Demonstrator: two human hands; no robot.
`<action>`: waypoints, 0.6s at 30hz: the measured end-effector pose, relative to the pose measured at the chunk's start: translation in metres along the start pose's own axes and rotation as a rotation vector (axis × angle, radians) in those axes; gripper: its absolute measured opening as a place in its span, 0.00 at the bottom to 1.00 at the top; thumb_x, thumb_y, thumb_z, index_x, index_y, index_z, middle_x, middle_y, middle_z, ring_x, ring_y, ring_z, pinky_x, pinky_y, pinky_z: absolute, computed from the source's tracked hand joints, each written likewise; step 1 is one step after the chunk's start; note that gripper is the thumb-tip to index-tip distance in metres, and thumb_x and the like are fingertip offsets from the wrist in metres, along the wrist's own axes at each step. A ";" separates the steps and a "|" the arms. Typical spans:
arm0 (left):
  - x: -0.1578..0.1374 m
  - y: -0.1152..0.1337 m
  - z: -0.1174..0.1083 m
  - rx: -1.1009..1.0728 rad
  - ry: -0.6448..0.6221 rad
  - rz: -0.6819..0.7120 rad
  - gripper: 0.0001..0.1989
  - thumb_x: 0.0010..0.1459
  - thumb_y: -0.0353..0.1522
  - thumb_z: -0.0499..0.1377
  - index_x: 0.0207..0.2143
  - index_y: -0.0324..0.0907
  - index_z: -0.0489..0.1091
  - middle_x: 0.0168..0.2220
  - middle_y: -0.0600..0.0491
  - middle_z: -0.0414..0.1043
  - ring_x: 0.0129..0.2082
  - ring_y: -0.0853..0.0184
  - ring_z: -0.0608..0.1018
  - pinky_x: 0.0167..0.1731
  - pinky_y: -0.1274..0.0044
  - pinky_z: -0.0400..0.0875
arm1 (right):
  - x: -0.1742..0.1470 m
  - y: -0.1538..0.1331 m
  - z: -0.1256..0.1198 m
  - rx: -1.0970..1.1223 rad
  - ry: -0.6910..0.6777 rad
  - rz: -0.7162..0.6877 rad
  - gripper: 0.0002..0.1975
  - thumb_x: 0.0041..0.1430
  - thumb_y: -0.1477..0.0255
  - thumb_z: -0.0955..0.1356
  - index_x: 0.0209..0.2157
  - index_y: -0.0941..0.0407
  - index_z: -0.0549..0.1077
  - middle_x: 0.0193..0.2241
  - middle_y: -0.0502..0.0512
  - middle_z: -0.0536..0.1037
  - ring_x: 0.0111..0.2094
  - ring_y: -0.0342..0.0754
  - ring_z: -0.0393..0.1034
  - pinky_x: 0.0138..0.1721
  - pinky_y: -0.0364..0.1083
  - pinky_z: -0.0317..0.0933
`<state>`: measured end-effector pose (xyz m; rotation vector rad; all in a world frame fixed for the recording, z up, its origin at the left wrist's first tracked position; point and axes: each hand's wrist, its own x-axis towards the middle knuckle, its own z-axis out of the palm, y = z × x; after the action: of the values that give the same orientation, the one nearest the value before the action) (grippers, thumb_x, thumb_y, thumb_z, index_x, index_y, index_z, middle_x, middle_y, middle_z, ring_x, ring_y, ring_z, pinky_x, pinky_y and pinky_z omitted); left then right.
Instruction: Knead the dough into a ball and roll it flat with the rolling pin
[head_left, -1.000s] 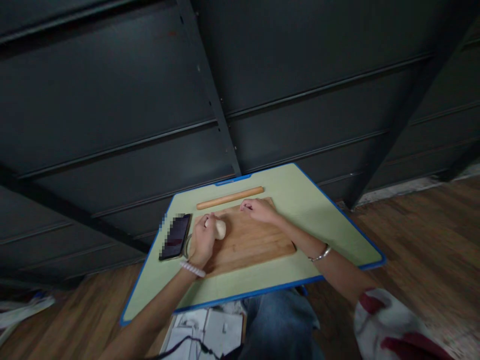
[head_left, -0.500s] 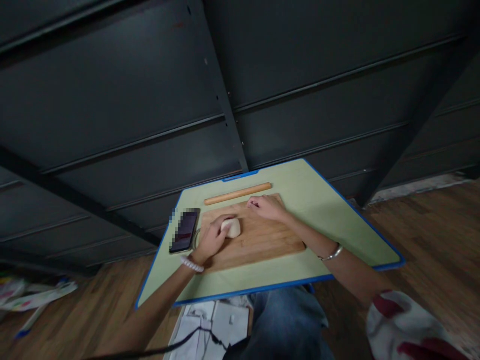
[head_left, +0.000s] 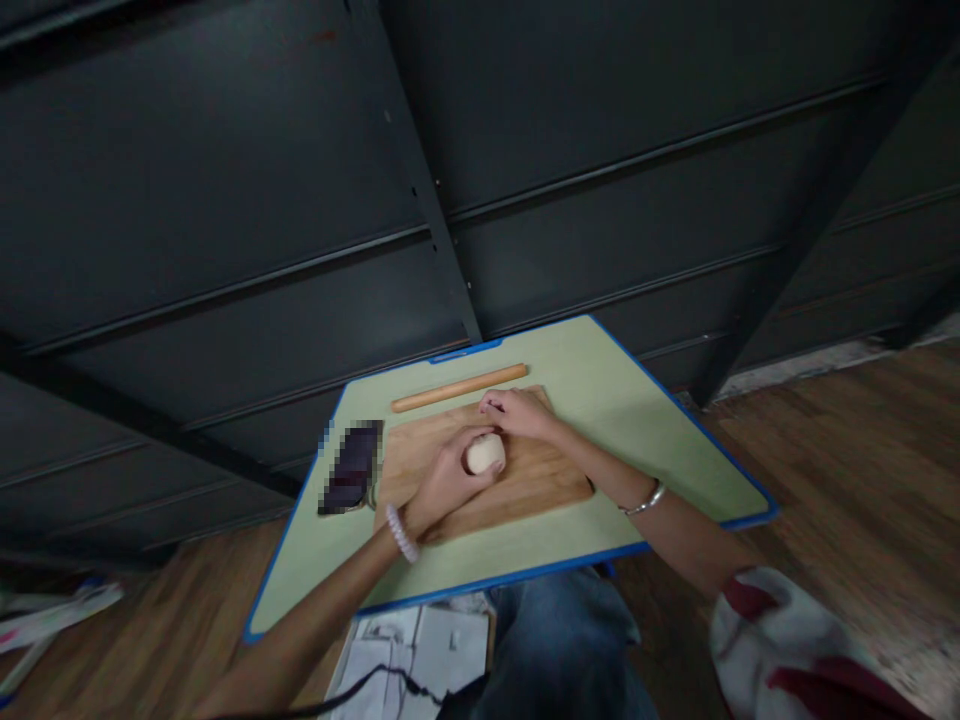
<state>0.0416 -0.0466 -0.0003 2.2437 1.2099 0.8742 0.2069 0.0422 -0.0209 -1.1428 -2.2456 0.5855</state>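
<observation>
we are holding a pale ball of dough (head_left: pixel 486 457) in our left hand (head_left: pixel 448 475), its grip clamping round it, with the thumb lying along the near side and the fingers curving round the far side. the ball is sitting near the middle of a wooden board (head_left: pixel 536 485), though we cannot tell whether it is touching the wood or being held just above it. our right hand (head_left: pixel 517 412) is hovering or resting at the far right part of the board, near the dough but apart from it; its fingers are curling inward, and we cannot tell whether that grip is fully together or hiding anything.

beyond the board a rolling pin (head_left: pixel 459 388) is lying slantwise on the pale green surface (head_left: pixel 630 400), which is showing a blue edge all round. to the left of the board a phone (head_left: pixel 349 480), partly blurred into blocks, is lying flat. we are wearing a beaded bracelet (head_left: pixel 402 533) on the left wrist and a silver bangle (head_left: pixel 643 499) on the right. below the near edge, our jeans (head_left: pixel 559 640) are showing, and dark panels (head_left: pixel 570 130) are standing behind everything.
</observation>
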 end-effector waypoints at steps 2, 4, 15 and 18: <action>-0.003 0.006 -0.010 0.061 -0.035 0.017 0.22 0.48 0.29 0.60 0.48 0.42 0.66 0.48 0.48 0.71 0.47 0.62 0.73 0.51 0.68 0.65 | 0.000 -0.001 -0.001 0.005 -0.013 0.012 0.10 0.60 0.73 0.62 0.37 0.55 0.74 0.37 0.52 0.79 0.38 0.44 0.72 0.38 0.40 0.58; -0.003 0.010 -0.020 0.148 -0.087 0.043 0.23 0.50 0.29 0.58 0.51 0.43 0.65 0.51 0.48 0.69 0.50 0.61 0.71 0.54 0.67 0.63 | -0.001 -0.002 -0.002 0.002 -0.026 0.023 0.10 0.60 0.72 0.62 0.38 0.55 0.74 0.38 0.52 0.79 0.39 0.45 0.72 0.39 0.40 0.59; 0.026 -0.008 -0.017 0.281 -0.290 0.259 0.06 0.52 0.32 0.57 0.33 0.43 0.72 0.37 0.51 0.75 0.40 0.64 0.75 0.46 0.72 0.67 | 0.008 0.007 0.004 0.362 0.076 0.071 0.12 0.60 0.72 0.60 0.35 0.59 0.73 0.25 0.50 0.75 0.27 0.41 0.68 0.30 0.39 0.59; 0.026 -0.011 -0.011 0.168 -0.186 0.175 0.04 0.51 0.33 0.59 0.26 0.43 0.72 0.30 0.52 0.74 0.34 0.66 0.75 0.40 0.74 0.68 | 0.011 0.010 0.004 0.528 0.146 0.111 0.12 0.59 0.73 0.59 0.34 0.61 0.73 0.21 0.49 0.71 0.24 0.41 0.65 0.27 0.39 0.58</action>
<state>0.0382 -0.0176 0.0092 2.5326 1.0490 0.6267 0.2047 0.0564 -0.0272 -0.9973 -1.7598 1.0290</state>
